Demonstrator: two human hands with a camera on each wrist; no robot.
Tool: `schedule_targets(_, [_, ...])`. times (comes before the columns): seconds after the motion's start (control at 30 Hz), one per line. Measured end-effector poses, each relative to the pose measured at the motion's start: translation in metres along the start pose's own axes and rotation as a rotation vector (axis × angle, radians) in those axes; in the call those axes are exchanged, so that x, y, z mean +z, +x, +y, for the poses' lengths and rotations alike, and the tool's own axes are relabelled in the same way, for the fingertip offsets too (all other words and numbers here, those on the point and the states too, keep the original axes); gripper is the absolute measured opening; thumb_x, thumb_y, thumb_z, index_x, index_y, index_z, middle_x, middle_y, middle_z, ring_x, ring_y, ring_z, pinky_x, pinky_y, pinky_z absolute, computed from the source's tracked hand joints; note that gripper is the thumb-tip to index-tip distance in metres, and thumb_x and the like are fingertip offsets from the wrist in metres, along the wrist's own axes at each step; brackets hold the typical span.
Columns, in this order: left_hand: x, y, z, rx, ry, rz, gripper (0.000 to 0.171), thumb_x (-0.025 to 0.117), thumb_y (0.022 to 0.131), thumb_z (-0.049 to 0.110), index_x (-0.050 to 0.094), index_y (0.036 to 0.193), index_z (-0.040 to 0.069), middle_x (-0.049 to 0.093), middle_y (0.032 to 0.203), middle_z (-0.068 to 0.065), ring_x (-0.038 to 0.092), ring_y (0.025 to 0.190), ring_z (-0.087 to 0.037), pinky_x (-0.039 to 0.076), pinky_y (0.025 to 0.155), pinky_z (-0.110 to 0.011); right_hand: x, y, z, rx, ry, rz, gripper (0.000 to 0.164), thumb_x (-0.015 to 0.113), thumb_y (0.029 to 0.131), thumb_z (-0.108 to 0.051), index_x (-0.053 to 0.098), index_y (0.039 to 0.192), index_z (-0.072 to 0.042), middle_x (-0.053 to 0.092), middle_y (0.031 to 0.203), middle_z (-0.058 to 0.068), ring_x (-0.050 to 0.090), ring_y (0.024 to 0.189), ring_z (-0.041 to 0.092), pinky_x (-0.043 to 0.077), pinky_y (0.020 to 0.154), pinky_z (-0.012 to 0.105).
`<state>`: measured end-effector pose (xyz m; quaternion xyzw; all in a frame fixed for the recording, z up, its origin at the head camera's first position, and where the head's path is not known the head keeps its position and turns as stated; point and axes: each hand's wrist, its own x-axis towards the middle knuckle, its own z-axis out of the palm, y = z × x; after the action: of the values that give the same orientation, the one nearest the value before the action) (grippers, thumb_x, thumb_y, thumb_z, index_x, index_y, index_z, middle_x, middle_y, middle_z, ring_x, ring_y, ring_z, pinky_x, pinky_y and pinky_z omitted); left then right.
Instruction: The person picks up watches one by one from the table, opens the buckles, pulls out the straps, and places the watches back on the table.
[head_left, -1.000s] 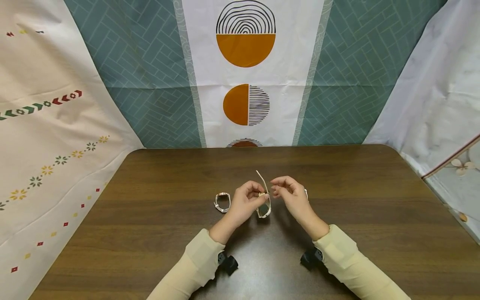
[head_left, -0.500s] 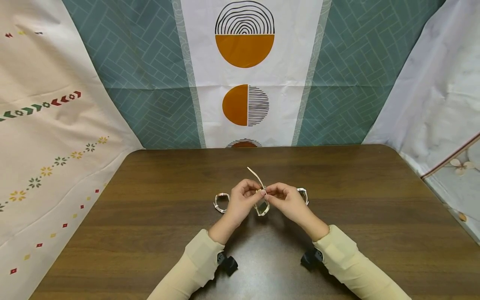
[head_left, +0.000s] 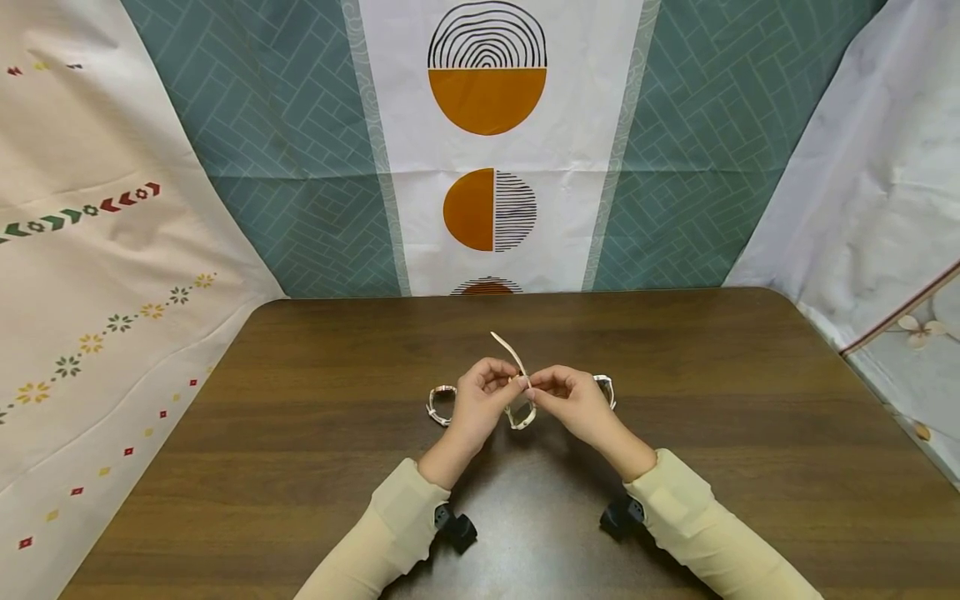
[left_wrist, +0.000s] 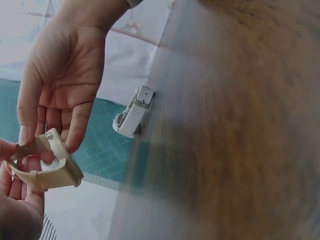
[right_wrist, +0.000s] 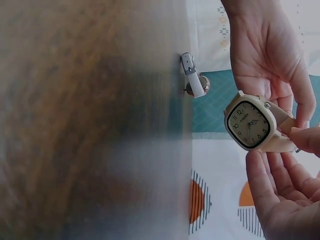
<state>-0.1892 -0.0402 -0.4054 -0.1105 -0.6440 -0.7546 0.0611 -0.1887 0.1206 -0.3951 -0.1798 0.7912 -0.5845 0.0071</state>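
Both hands hold a cream wristwatch (head_left: 523, 417) above the table, near its middle. My left hand (head_left: 478, 402) pinches the strap from the left, and my right hand (head_left: 581, 404) pinches it from the right, fingertips nearly meeting. The strap is bent into a loop, with its free end (head_left: 507, 347) sticking up past the fingers. A squarish dial (right_wrist: 248, 125) with black numerals faces the right wrist camera. Seen in the left wrist view, the watch case (left_wrist: 62, 152) has a small crown on its side. Fingers hide the buckle area.
On the brown wooden table (head_left: 337, 483), a looped watch (head_left: 441, 405) sits left of the hands. Another white-strapped watch (head_left: 606, 390) stands right behind the right hand. Patterned cloths (head_left: 300, 125) hang behind the table and along both sides.
One second ago my right hand was apart from the watch; it has moved in and taken hold of the strap. The strap's free end has swung left. Only slight shifts follow.
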Motion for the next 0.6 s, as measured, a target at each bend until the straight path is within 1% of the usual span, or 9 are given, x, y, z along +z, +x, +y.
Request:
schedule_targets(0.1, [0.0008, 0.0003, -0.0013, -0.002, -0.007, 0.023, 0.02, 0.065, 0.081, -0.01, 0.053, 0.094, -0.019, 0.06, 0.08, 0.007, 0.056, 0.074, -0.002, 0.046, 0.07, -0.014, 0.0004, -0.0001, 0.0003, -0.007, -0.014, 0.006, 0.017, 0.067, 0.086, -0.004, 0.065, 0.098, 0.009, 0.068, 0.092, 0.022, 0.06, 0.071, 0.002, 0.051, 0.063, 0.019])
schedule_targets(0.3, [0.0012, 0.0013, -0.0023, -0.026, -0.027, 0.057, 0.021, 0.066, 0.081, -0.009, 0.053, 0.095, -0.019, 0.061, 0.08, 0.007, 0.057, 0.073, -0.002, 0.047, 0.067, -0.013, 0.0011, 0.0006, -0.0009, -0.015, -0.049, 0.02, 0.016, 0.069, 0.085, -0.004, 0.066, 0.096, 0.007, 0.069, 0.09, 0.02, 0.06, 0.07, 0.005, 0.051, 0.063, 0.019])
schedule_targets(0.6, [0.0004, 0.0024, -0.0037, -0.01, -0.065, 0.074, 0.019, 0.063, 0.083, -0.009, 0.053, 0.096, -0.019, 0.063, 0.077, 0.01, 0.06, 0.069, -0.002, 0.048, 0.065, -0.014, 0.0013, -0.001, -0.0027, -0.011, -0.092, 0.024, 0.017, 0.07, 0.085, -0.006, 0.067, 0.095, 0.007, 0.07, 0.088, 0.019, 0.06, 0.069, 0.007, 0.05, 0.061, 0.019])
